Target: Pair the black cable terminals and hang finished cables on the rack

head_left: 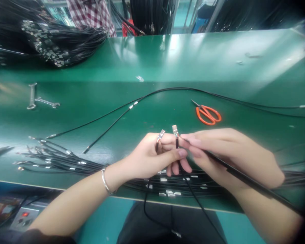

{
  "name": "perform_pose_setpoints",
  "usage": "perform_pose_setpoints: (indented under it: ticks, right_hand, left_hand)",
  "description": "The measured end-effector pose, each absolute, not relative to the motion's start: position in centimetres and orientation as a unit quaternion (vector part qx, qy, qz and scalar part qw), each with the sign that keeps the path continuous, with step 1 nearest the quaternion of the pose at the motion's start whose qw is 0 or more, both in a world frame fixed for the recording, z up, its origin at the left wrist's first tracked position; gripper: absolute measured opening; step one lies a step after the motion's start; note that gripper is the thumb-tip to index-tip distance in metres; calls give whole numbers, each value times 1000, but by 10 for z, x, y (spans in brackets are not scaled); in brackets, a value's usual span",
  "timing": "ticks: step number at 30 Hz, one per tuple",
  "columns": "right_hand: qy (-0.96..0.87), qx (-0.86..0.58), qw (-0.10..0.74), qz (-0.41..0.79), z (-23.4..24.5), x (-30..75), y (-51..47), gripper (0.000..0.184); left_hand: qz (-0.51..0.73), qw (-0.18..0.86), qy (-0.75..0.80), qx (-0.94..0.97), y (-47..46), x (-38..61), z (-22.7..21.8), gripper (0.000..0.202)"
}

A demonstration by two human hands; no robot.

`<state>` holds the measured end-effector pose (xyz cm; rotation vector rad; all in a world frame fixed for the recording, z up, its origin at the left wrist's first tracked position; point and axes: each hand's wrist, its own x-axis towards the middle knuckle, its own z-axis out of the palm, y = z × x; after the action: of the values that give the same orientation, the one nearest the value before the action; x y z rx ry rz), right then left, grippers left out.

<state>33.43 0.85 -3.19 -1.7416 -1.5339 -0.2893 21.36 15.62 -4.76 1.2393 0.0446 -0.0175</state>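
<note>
The left hand (152, 156) is mostly closed. Its thumb and fingers pinch a thin black wire (157, 146), and a small silver metal end (161, 135) on that wire sticks up above the fingers. A silver bangle (105, 180) sits on the left wrist.

The right hand (230, 156) is closed too, with its fingers and thumb together around a thick black cable (244, 174). The cable runs out past the right wrist to the lower right. The right fingertips (189, 142) reach across and touch a second thin black wire (177, 143), which has a silver metal tip (175, 130). This wire stands up right between the two hands.

Both hands are over the front edge of a green desk (205, 61). A big bunch of black wires with silver ends (58, 162) lies on it, under and to the left of the hands. Two long black wires (167, 89) curve across the middle. Orange-handled scissors (207, 114) lie to the right, and two silver metal wrenches (38, 98) lie far to the left.
</note>
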Motion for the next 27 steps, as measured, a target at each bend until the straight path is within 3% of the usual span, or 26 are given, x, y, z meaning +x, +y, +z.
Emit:
perform_pose_setpoints:
  ticks: [22,27]
  right_hand:
    - [-576,-709,388,-119,-31,335,9,11]
    - [-656,-667,337,-106,-32,346,5,14]
  left_hand:
    - [-6,814,29,581,156,213,-46,21]
    - [-9,817,21,576,156,213,-46,21]
